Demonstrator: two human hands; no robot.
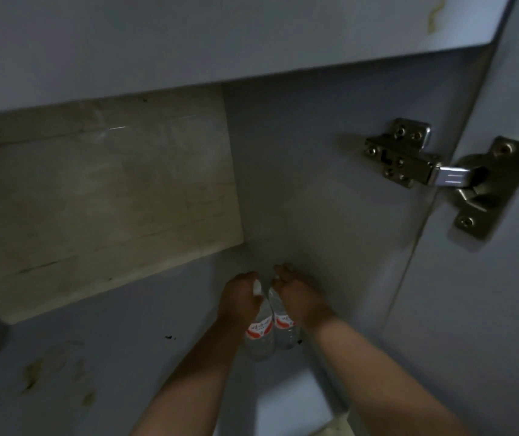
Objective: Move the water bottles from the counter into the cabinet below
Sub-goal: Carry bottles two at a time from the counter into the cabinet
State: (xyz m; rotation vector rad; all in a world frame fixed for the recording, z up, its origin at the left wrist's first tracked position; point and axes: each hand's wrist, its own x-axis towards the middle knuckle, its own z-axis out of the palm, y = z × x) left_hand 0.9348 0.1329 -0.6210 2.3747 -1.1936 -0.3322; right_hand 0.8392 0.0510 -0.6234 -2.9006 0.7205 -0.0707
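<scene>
Both forearms reach far into the open cabinet [314, 152]. The left hand [239, 300] is clamped on the left water bottle [259, 332], the right hand [296, 297] on the right water bottle [285, 325], side by side over the grey cabinet floor [94, 357]. A metal hinge [440, 171] sits right.

Metal door hinge [434, 171], stained surfaces

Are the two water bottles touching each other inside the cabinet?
Touching. In the head view the left bottle and the right bottle press side by side with no gap between their labels.
</scene>
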